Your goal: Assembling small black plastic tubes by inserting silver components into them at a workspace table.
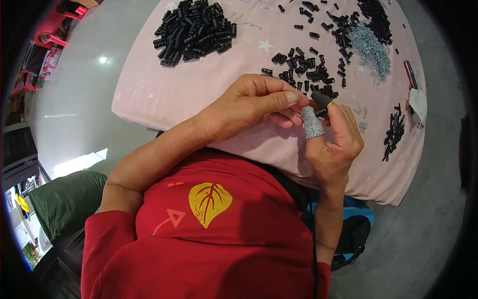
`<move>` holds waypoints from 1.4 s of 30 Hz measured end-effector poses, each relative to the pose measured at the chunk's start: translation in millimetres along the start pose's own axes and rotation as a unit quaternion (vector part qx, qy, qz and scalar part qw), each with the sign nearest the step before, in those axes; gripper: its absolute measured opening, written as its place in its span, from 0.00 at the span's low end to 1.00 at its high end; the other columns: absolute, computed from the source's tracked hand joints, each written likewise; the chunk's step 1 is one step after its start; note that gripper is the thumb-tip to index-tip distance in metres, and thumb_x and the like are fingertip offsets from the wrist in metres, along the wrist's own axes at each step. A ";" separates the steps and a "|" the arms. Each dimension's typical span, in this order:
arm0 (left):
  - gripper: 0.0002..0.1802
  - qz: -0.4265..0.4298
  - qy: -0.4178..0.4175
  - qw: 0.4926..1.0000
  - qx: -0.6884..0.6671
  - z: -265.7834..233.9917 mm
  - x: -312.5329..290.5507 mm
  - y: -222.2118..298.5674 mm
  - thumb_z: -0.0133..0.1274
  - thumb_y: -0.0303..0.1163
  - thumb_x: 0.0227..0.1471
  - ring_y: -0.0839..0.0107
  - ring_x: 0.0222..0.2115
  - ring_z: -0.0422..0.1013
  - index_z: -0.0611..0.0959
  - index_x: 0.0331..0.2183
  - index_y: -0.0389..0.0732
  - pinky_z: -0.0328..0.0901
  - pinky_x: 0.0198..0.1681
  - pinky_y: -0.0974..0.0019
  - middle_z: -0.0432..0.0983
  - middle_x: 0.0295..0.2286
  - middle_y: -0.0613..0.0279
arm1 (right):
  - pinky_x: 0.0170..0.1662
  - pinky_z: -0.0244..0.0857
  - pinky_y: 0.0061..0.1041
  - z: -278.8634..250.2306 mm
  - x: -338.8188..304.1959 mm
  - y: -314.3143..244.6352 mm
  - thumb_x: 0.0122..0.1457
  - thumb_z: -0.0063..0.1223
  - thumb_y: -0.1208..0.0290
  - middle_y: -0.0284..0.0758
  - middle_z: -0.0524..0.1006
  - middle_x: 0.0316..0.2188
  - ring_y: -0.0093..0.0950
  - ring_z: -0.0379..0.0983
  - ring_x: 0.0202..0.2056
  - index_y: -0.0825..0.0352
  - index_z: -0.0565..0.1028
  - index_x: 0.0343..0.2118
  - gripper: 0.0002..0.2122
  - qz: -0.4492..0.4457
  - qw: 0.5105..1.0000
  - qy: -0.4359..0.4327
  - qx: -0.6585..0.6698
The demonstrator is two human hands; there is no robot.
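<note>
Small black tubular plastic piece (321, 113) held over pink star-print cloth (144, 97)

Left hand (254, 102): thumb and index pinched; cannot tell if anything's between. Right hand (334, 149): grey knit sleeve (312, 124) on thumb, black yellow-rimmed cap (321, 98) on index, closed on the piece beside left hand. Loose black tubular pieces (318, 74) scattered just beyond.

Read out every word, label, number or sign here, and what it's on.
Pink cloth: grey script lettering near the picture's top, partly cut off; I won't copy its wording.
Red shirt: a yellow leaf and reddish arrow, pictures, not words.
Any other print is too small or blurred to read.
</note>
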State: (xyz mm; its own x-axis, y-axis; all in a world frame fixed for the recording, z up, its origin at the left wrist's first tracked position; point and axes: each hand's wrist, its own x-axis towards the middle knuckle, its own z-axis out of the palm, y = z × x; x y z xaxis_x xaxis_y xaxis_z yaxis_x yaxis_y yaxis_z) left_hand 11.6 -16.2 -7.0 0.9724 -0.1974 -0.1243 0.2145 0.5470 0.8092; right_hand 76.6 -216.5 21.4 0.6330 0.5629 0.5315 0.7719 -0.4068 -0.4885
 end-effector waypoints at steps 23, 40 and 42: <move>0.08 0.311 0.309 0.699 0.565 -48.7 -29.8 55.5 0.64 0.29 0.52 0.58 0.34 0.78 0.89 0.36 0.38 0.71 0.39 0.60 0.83 0.33 0.55 | 0.34 0.67 0.35 10.2 4.9 1.1 0.45 0.63 0.81 0.36 0.75 0.30 0.38 0.72 0.33 0.67 0.81 0.36 0.12 -0.066 0.994 -0.069 -0.058; 0.19 0.298 0.210 0.666 0.651 -39.8 -25.0 43.5 0.61 0.27 0.56 0.54 0.47 0.76 0.85 0.51 0.39 0.70 0.52 0.56 0.80 0.47 0.49 | 0.41 0.70 0.35 -13.9 -0.8 10.1 0.47 0.58 0.85 0.42 0.80 0.37 0.41 0.75 0.37 0.71 0.81 0.39 0.13 -0.013 0.997 -0.079 -0.025; 0.29 0.249 0.105 0.667 0.694 -23.7 -14.6 25.2 0.58 0.35 0.60 0.44 0.62 0.66 0.75 0.60 0.35 0.59 0.65 0.48 0.72 0.58 0.42 | 0.42 0.70 0.35 -18.0 -2.0 10.5 0.49 0.59 0.84 0.42 0.80 0.36 0.41 0.75 0.37 0.71 0.82 0.40 0.13 0.001 0.997 -0.061 -0.046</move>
State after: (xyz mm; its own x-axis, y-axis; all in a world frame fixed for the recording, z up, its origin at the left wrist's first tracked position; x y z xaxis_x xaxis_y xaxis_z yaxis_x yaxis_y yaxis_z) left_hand 4.9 19.8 1.6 0.9137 -0.0743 0.3996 -0.2907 -0.8066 0.5147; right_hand 84.4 -234.9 27.7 0.6269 0.6432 0.4397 0.7764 -0.4692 -0.4208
